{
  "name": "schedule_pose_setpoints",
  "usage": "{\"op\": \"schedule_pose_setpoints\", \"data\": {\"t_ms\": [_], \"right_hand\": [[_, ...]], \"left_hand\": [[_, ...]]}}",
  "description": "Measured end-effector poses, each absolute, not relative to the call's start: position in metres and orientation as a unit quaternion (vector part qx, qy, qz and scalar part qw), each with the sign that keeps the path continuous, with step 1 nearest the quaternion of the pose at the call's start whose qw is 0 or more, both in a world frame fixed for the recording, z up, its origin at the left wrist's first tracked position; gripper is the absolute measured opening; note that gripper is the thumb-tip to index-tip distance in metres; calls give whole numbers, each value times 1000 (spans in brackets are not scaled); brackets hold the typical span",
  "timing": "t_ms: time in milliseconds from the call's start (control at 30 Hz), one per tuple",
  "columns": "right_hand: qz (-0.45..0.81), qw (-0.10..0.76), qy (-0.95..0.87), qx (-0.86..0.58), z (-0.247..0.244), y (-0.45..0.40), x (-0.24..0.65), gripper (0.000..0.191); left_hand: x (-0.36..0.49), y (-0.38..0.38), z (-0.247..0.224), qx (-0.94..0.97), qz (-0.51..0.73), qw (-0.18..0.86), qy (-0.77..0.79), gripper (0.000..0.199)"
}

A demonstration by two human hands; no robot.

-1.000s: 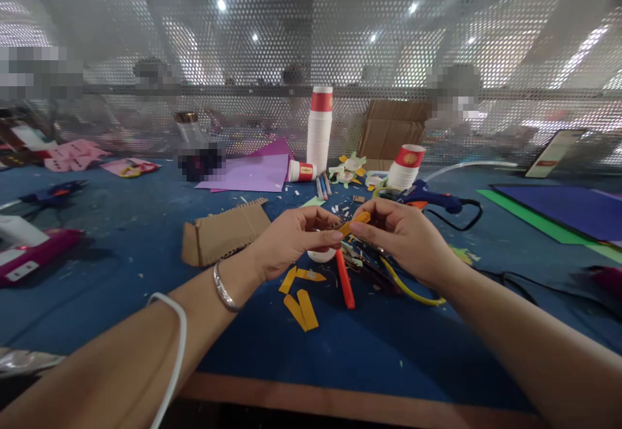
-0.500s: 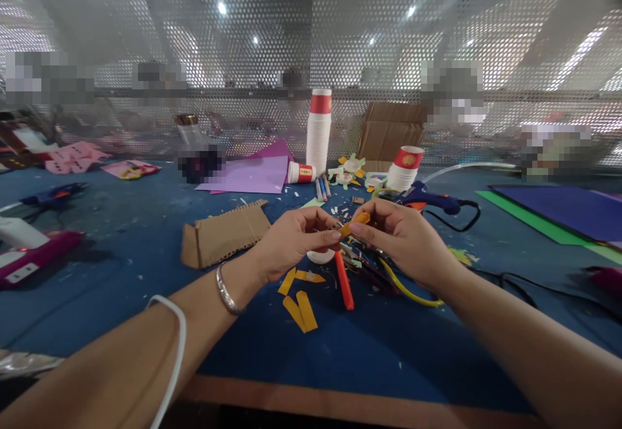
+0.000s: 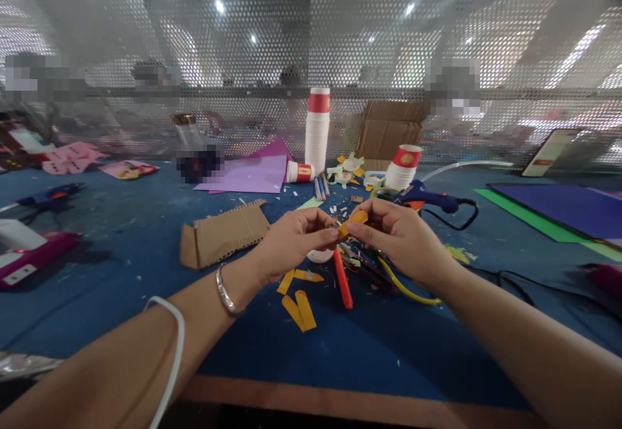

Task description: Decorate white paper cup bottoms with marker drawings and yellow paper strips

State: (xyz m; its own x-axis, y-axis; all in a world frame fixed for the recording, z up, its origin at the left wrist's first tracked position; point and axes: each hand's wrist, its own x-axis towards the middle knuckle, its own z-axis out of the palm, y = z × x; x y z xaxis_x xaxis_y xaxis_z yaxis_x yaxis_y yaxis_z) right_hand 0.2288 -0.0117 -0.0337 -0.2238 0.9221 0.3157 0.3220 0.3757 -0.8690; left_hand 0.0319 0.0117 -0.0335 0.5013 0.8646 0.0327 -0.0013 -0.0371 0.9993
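Note:
Both hands pinch one small orange paper strip above the middle of the table. My left hand grips its left end between thumb and fingers, and my right hand has the other end. Several more orange paper strips lie on the blue table below my left hand. Just under the strip is a red marker, and a white round piece shows partly behind my left fingers. My right hand hides part of a pile of paper scraps and tools.
Folded cardboard lies left of my hands. Stacked paper cups stand at the back, with a shorter cup stack to their right. A blue glue gun with a black cord sits beyond my right hand. Coloured sheets lie farther right.
The orange strip stays pinched between both hands, which have barely moved. The whole view has shifted very slightly.

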Motion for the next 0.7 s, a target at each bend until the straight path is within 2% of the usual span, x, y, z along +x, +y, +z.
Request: {"op": "schedule_pose_setpoints", "data": {"t_ms": [367, 700], "right_hand": [[346, 404, -719, -448, -34, -13, 229, 27], [342, 415, -715, -447, -32, -14, 227, 25]], "left_hand": [[34, 10, -35, 607, 389, 609, 330, 25], [34, 7, -34, 614, 402, 591, 335, 24]]}}
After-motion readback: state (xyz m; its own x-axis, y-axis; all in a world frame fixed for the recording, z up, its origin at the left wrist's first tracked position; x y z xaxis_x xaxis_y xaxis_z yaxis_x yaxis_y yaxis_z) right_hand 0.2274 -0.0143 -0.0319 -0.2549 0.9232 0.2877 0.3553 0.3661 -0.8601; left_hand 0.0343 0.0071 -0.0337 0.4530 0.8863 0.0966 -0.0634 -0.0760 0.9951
